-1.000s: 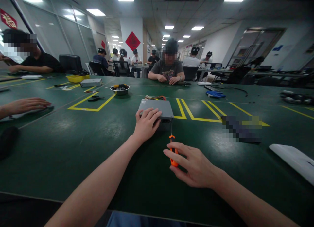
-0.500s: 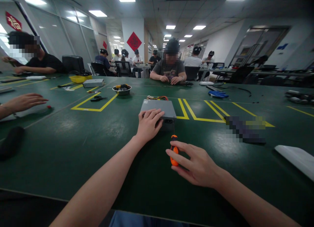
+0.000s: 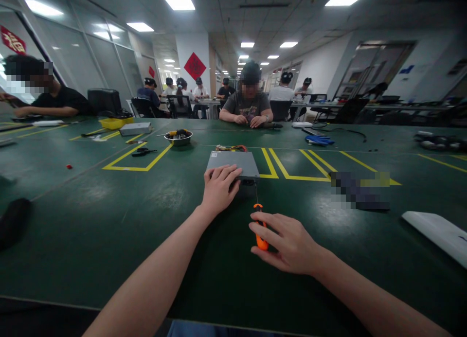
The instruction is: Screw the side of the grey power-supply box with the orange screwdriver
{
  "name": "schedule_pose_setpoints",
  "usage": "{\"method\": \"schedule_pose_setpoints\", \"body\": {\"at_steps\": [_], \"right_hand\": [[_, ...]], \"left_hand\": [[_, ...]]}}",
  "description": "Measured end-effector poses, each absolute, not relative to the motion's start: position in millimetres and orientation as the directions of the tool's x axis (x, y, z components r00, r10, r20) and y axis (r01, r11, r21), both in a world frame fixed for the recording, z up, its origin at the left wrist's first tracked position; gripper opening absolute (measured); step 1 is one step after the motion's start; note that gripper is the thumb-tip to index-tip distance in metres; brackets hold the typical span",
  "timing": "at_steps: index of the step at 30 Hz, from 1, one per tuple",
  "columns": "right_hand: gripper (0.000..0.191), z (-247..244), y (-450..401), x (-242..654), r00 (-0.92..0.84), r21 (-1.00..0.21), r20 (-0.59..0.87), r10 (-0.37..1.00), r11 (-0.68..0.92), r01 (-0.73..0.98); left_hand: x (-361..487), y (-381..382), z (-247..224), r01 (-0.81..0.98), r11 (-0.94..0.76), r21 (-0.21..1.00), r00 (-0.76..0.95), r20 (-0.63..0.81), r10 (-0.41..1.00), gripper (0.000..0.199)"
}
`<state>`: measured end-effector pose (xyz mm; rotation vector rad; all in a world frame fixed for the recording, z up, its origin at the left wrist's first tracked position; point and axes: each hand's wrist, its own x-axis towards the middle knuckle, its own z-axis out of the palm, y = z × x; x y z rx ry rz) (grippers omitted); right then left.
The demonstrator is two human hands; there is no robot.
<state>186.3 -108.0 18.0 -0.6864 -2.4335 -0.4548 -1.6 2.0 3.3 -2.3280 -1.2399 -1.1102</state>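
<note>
A flat grey power supply point(image 3: 239, 162) lies on the green table, with a bundle of coloured cables point(image 3: 233, 148) at its far side and a socket in its near face. My left hand point(image 3: 221, 187) rests over its near left part, fingers on the top and thumb by the front edge, gripping it. In my right hand point(image 3: 286, 242) is an orange and black screwdriver point(image 3: 261, 240), held between thumb and fingers. Its thin shaft points away from me, and the tip meets the near face close to the right corner. Whether it sits in a screw I cannot tell.
A metal bowl point(image 3: 178, 138) with tools stands beyond, left of the power supply. Blue gloves point(image 3: 319, 140) lie farther right, and a white object point(image 3: 436, 235) is at the right. A dark object point(image 3: 14, 222) lies left. A person point(image 3: 250, 103) sits opposite.
My view has shifted slightly. A co-worker's hand at the left has gone out of view. My left hand stays on the power supply, and the screwdriver remains at its front corner.
</note>
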Motion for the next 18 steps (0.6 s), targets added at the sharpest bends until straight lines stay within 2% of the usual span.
{"method": "schedule_pose_setpoints", "body": {"at_steps": [5,18], "right_hand": [[0.026,19,-110,183,-0.742,0.210,0.626,0.238,0.865,0.455],[0.026,10,-100,177,-0.757,0.151,0.573,0.316,0.866,0.476]], "left_hand": [[-2,2,3,0.791,-0.602,0.111,0.340,0.738,0.583,0.030],[-1,1,5,0.793,-0.600,0.105,0.341,0.740,0.580,0.029]]}}
